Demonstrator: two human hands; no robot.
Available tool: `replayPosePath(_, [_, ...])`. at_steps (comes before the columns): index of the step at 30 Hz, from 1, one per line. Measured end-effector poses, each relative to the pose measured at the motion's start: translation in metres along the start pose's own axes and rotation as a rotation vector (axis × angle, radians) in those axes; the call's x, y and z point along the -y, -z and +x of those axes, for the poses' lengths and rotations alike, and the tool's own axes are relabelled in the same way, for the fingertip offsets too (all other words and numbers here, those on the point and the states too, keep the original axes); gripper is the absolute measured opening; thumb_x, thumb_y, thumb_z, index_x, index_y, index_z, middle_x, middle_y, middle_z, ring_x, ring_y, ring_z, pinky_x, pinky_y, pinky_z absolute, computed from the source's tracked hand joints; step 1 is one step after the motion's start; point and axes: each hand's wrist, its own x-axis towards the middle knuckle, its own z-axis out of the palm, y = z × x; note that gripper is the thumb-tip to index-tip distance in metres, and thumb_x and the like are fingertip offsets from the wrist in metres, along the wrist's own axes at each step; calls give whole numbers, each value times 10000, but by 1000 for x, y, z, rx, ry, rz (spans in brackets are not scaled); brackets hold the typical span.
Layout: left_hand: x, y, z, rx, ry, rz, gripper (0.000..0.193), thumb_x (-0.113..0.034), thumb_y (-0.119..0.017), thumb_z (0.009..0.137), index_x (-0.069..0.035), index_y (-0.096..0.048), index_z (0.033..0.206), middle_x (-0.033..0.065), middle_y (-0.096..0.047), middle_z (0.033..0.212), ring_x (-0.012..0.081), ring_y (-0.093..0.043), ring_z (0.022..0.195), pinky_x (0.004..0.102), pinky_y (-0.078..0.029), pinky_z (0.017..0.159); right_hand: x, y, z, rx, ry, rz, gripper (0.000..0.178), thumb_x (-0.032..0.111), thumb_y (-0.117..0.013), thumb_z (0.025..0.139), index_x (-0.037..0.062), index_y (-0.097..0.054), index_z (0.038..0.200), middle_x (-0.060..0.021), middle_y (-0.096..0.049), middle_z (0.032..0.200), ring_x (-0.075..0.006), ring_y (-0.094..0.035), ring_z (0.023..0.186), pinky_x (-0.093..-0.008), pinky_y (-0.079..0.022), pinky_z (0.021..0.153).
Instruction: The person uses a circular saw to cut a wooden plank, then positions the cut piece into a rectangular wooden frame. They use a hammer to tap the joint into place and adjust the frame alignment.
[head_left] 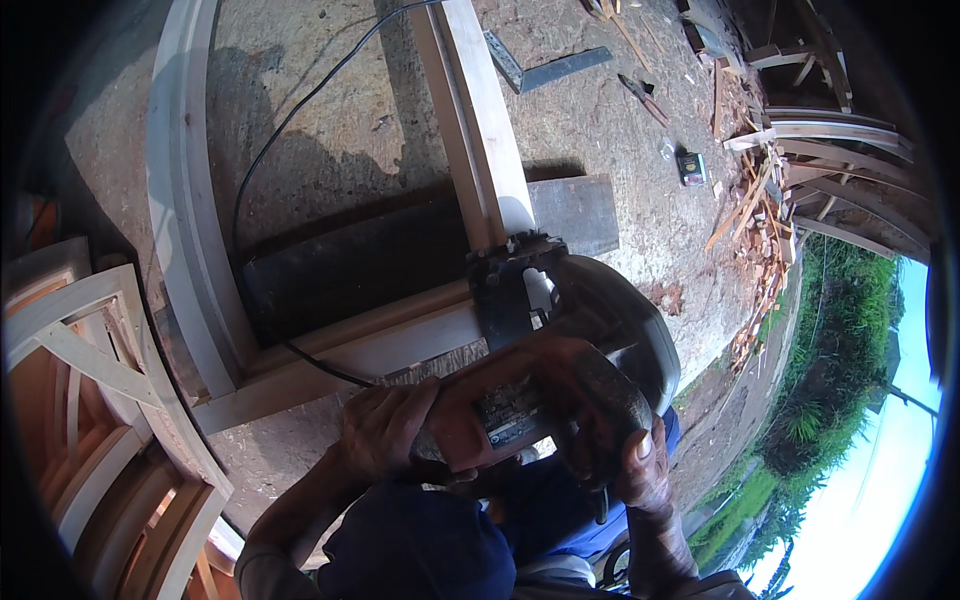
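Both my hands hold a corded power tool (490, 400) with a worn red body, a dark looped handle and a large rounded dark cover; its exact kind I cannot make out. My left hand (385, 430) closes on the near left end of the red body. Around the handle at the right, my right hand (645, 470) is wrapped, thumb on top. The tool sits over the near right corner of a pale wooden frame (190, 190), hiding that joint. A black cord (245, 180) runs across the frame and down towards my left hand.
A dark board (360, 260) passes under the frame. Beyond lie a metal square (565, 70), pliers (645, 100) and a small dark box (690, 168). Wood scraps (755, 230) line the right side. Arched wooden frames (130, 380) stand close at left; grass (820, 390) borders the right.
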Motion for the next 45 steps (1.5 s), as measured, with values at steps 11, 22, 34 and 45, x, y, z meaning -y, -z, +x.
replayPosePath(11, [9,-5,-1,-4,23,-73,1053,-713,-799,705,105,-506,1299,180,-695,939,267,-732,745,365,-606,644,8,-4,7,-16,7,-36,749,676,-639,881,-31,-595,1125,-49,-605,777,-103,-566,638,-249,-442,567])
replayPosePath(22, [13,1,6,13,28,-55,1037,-702,-808,700,106,-514,1279,189,-695,947,286,-733,765,385,-608,656,14,-8,12,-30,10,-58,708,662,-624,899,-20,-601,1087,-46,-601,742,-95,-553,614,-240,-423,536])
replayPosePath(34, [16,3,10,19,40,-60,1045,-707,-813,689,99,-514,1283,176,-692,967,267,-724,765,372,-603,659,15,-9,17,-3,43,-98,708,669,-604,913,-17,-598,1090,-34,-589,709,-82,-528,579,-233,-393,504])
replayPosePath(45, [20,4,13,10,26,-82,1041,-701,-796,718,87,-480,1320,185,-682,975,271,-723,764,377,-605,645,13,-9,20,-30,47,-93,708,669,-606,907,-13,-602,1098,-28,-591,719,-80,-534,583,-237,-404,504])
